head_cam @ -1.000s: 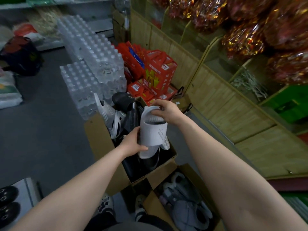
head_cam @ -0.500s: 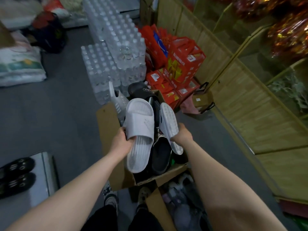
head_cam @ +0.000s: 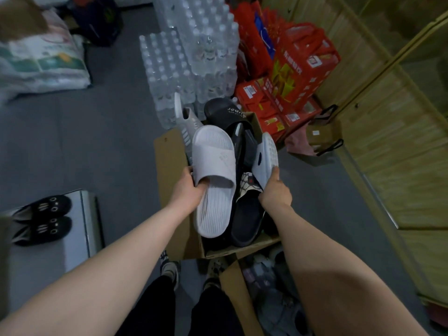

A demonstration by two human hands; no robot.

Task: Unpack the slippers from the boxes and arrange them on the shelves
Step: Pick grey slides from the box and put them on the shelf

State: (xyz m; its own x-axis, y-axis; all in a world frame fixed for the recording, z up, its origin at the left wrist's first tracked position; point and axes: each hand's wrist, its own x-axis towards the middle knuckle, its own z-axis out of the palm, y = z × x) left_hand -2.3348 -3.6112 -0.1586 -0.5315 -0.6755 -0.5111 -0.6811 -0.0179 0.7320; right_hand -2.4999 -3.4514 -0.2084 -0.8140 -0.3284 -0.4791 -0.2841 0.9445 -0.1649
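Found white ribbed rubber slipper (head_cam: 213, 166) clasped in left grip (head_cam: 191, 191), white twin slipper (head_cam: 266, 155) in right grip (head_cam: 275, 191). Judged early: brown cardboard box (head_cam: 169, 170) well stocked.

Grey floor (head_cam: 101, 146), cardboard box (head_cam: 169, 175), water-bottle packs (head_cam: 184, 57), red cartons (head_cam: 298, 69)

One white slipper (head_cam: 213, 166) sits strap-up in my left fingers (head_cam: 188, 170). Its mate (head_cam: 266, 156) stands on edge in my right fingers (head_cam: 274, 171), over the open box (head_cam: 169, 180).

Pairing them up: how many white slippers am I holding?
2: a slipper in the left hand, a slipper in the right hand, both over the box; others may be buried.
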